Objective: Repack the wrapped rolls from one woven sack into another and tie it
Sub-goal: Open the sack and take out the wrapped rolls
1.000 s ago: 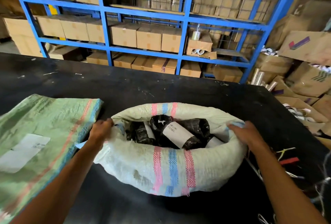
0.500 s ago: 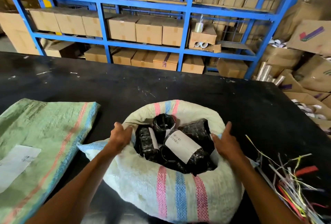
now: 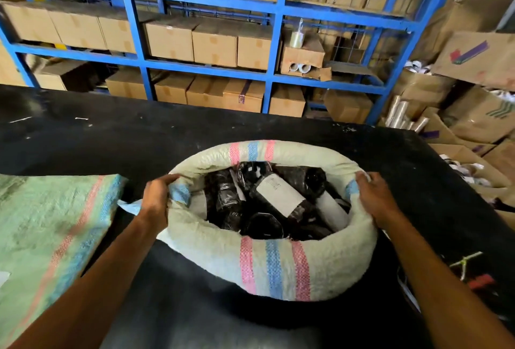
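A white woven sack with pink and blue stripes stands on the black table, its mouth rolled down and wide. Several black-wrapped rolls with white labels fill it. My left hand grips the rim on the left side, fingers curled over the edge. On the right side my right hand grips the rim the same way. A green woven sack with a pink and blue stripe lies flat on the table to the left.
Blue metal shelving loaded with cardboard boxes runs behind the table. Loose cartons and clear-wrapped tubes pile up at the right. Coloured string scraps lie on the table near my right forearm.
Both hands have pulled the rim outward, so the sack mouth is wider and more rolls show. The view has shifted a little, with the sack nearer the middle.
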A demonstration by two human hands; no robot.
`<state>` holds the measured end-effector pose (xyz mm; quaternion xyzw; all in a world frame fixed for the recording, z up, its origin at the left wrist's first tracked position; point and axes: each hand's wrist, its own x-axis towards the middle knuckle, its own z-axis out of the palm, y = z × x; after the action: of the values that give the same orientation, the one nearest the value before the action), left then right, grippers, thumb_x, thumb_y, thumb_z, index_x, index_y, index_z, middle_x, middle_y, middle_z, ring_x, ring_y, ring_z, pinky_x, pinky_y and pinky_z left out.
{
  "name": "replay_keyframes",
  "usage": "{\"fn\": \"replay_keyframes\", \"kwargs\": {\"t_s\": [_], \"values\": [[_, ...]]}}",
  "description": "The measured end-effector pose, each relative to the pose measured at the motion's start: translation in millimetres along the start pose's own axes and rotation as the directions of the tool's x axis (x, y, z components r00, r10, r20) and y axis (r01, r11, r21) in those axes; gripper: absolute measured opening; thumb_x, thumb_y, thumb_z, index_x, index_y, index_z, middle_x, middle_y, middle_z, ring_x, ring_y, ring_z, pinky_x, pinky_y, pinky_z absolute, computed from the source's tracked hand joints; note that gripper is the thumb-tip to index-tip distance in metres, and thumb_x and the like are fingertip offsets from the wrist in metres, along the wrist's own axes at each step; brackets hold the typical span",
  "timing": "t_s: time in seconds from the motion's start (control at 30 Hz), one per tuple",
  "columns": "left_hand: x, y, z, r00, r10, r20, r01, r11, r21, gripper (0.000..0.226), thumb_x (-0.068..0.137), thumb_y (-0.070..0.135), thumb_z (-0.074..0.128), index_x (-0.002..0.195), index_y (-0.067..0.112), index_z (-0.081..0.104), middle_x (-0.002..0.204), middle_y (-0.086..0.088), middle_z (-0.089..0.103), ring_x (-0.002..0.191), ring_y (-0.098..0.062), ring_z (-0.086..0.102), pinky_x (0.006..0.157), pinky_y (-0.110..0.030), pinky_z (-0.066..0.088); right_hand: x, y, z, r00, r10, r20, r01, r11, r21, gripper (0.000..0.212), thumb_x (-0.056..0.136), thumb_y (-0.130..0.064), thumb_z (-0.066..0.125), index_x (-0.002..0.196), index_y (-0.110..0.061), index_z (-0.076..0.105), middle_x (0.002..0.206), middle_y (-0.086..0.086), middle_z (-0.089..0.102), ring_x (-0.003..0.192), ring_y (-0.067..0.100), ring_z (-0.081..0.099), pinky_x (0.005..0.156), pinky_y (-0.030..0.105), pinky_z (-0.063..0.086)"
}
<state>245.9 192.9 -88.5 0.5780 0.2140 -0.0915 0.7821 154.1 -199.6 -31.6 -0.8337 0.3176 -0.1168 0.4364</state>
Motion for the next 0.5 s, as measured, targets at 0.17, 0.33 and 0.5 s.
{"fn": "replay_keyframes", "kwargs": {"t_s": [0.17,0.33,0.5], "values": [[-38.3,-35.0,4.7,0.938,0.277,-0.21,-0.157,0.878,0.453,0.073,0.074,0.034,0.078,0.131,0.008,0.04,0.11,-0.009,0.055,0.089,-0.021,0.053,0.077,-0.031,0.045,-20.8,35.3,21.6,1.0,0.029,-0.003,-0.029,0.999,-0.045,0.065,0.09,-0.04,0.06,0.138,-0.004,0.035,0.136,0.023,0.048,0.124,0.037,0.047,0.1,0.04,0.038],[-69.1,-70.1,5.3,0.915,0.322,-0.243,-0.132,0.808,0.574,0.075,0.076,0.042,0.075,0.129,0.009,0.035,0.123,-0.018,0.053,0.109,-0.035,0.056,0.093,-0.045,0.049,-51.6,49.5,30.7,0.991,0.077,0.109,-0.052,0.974,-0.221,0.075,0.098,-0.032,0.045,0.151,-0.002,0.001,0.152,0.028,0.022,0.137,0.042,0.031,0.107,0.04,0.03],[-63.4,-68.1,3.8,0.963,0.203,-0.18,-0.141,0.942,0.305,0.028,0.091,0.023,0.061,0.112,0.009,0.047,0.112,-0.019,0.059,0.085,-0.027,0.061,0.072,-0.038,0.058,-69.8,64.2,57.6,0.997,0.029,-0.076,-0.029,1.0,0.01,0.044,0.103,-0.021,0.03,0.142,-0.001,0.03,0.137,0.032,0.043,0.122,0.044,0.046,0.096,0.041,0.038]]}}
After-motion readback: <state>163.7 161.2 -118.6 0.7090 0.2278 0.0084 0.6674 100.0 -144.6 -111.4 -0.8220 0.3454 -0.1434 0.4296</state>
